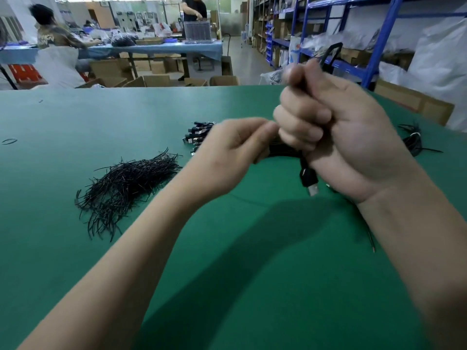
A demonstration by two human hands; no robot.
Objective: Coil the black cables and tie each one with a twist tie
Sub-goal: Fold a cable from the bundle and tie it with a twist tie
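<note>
black cable [283,150] is held above the green table [75,117], gathered into a dark bundle between the two hands. the right hand [353,142] is closed in a fist round it, fingers curled and thumb laid along the top. a loop of the cable is seen rising above the fist, and its plug end [309,181] (black body, metal tip) hangs below the heel of the palm, clear of the table. the left hand [227,152] is set against the right hand's knuckles, its fingers curled, with thumb and forefinger pressed together at the tips. the lower fingers seem to be wrapped about the bundle's left end, though motion blur leaves it uncertain whether anything thin is pinched between the fingertips. a loose pile of black twist ties [126,183] is spread on the table to the left of the left forearm, apart from it. a heap of further cables [198,133], plugs showing, is partly hidden behind the left hand. another dark bunch of cables [413,142] lies on the table at the right, behind the right wrist. a rubber band [9,141] lies near the table's left edge. beyond the table, blue shelving [379,41] is seen at the right, and two people are seen at a far table under a blue cover [164,48].
</note>
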